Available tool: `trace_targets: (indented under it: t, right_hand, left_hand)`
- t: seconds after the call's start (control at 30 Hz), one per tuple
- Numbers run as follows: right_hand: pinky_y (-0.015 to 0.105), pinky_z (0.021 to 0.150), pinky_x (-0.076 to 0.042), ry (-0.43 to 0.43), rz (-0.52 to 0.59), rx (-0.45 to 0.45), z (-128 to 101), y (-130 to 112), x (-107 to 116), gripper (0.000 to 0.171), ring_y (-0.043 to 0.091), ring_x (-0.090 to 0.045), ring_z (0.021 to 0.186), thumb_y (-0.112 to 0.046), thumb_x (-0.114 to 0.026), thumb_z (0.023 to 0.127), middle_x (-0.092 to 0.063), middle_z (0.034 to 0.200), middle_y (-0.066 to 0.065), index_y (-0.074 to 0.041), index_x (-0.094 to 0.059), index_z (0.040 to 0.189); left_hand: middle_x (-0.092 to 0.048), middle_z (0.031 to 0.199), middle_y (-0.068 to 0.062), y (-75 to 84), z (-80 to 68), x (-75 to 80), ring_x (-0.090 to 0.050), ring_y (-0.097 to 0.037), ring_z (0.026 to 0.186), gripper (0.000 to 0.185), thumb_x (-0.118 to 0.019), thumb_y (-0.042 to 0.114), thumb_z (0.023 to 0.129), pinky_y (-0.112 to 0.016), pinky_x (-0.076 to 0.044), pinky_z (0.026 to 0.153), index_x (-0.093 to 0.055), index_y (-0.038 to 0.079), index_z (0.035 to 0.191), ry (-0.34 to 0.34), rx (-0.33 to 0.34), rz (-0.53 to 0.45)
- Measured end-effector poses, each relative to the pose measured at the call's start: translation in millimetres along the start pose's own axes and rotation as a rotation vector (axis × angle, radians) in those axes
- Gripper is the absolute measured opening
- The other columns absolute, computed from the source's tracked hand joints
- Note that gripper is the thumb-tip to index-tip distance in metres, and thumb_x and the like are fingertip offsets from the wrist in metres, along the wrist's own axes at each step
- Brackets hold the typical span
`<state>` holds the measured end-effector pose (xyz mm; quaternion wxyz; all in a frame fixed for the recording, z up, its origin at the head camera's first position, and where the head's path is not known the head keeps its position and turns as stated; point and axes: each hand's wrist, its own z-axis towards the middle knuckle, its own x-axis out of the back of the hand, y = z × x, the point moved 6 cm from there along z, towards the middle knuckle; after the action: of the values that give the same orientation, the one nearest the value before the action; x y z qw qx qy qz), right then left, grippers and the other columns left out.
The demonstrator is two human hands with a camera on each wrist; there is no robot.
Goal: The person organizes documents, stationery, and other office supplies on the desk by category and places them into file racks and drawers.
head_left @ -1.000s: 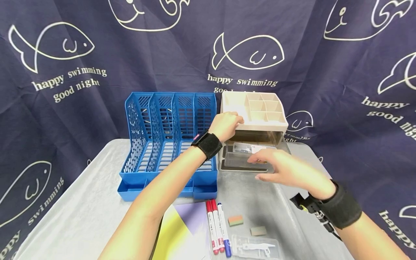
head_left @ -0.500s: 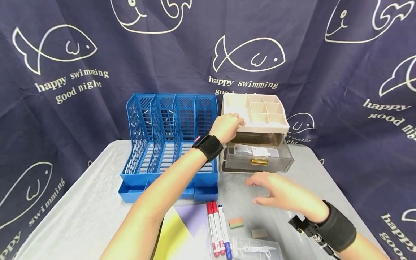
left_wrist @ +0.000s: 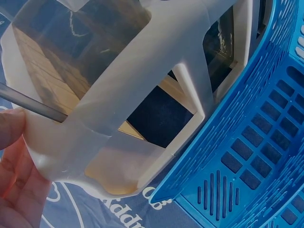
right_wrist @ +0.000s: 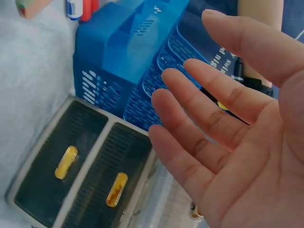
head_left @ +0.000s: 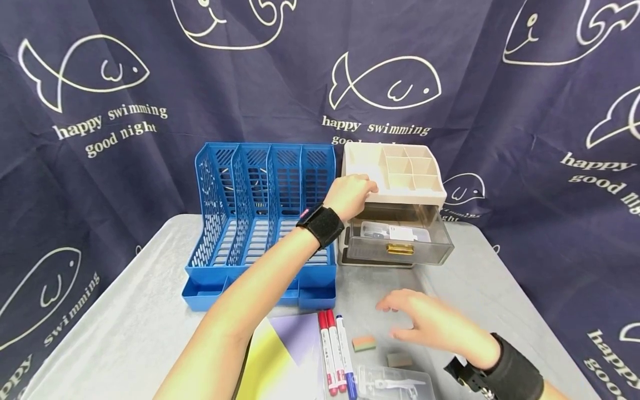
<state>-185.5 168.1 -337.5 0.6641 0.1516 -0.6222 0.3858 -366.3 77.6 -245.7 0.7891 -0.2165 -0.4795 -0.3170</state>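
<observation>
Resting on the beige drawer organizer's (head_left: pixel 395 172) top at 12 o'clock, the left hand (head_left: pixel 350 194) grips its edge; the right hand (head_left: pixel 425 322), fingers spread, hovers over the table (head_left: pixel 125 311) above two erasers (head_left: pixel 363 343).

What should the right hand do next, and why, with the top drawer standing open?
Probably lower the right hand onto the orange-green eraser and pinch it: the hand hovers open just above it, the drawer stands open, and the left hand steadies the beige organizer.
</observation>
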Motion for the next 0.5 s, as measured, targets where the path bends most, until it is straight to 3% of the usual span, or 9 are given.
trace_targets:
  t: [0.5]
  right_hand:
    - [0.029,0.080,-0.050,0.013,0.075,0.083,-3.3,-6.0,-26.7,0.031,0.010,-0.059,0.091,-0.014,-0.076,0.075,-0.065,0.101,-0.002,-0.008,-0.065,0.103]
  left_hand:
    - [-0.068,0.102,0.003,-1.4,0.6,-1.1,-0.065,-0.016,0.094,0.027,-0.063,0.005,0.087,-0.030,-0.053,0.076,-0.071,0.020,0.108,0.009,-0.005,-0.007]
